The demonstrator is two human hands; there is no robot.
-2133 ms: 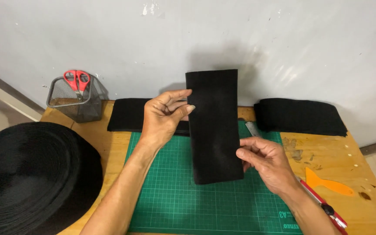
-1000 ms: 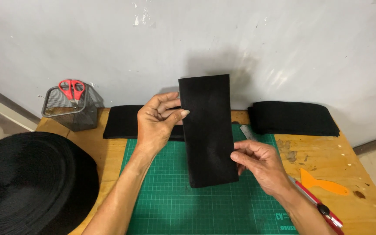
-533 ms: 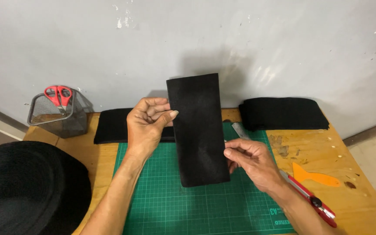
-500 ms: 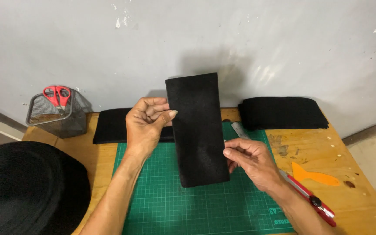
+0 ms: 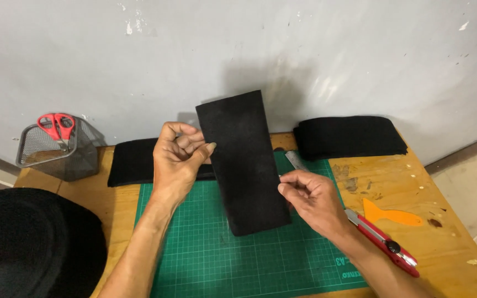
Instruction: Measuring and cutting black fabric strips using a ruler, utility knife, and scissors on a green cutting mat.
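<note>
A black rectangular piece of fabric (image 5: 244,160) is held up over the green cutting mat (image 5: 211,259), its long side running away from me. My left hand (image 5: 179,157) pinches its left edge near the top. On the right edge, lower down, my right hand (image 5: 311,200) grips it between thumb and fingers. The lower end of the fabric hangs just above the mat.
A red utility knife (image 5: 379,238) with its blade out lies right of the mat, beside an orange plastic scraper (image 5: 388,215). Black fabric stacks lie at the back left (image 5: 131,163) and back right (image 5: 349,137). A mesh cup holds red scissors (image 5: 55,126). A large black fabric roll (image 5: 28,243) sits front left.
The view has shifted slightly, so everything sits a little further left in the picture. Both hands keep the same grip on the fabric piece, which stays lifted over the mat.
</note>
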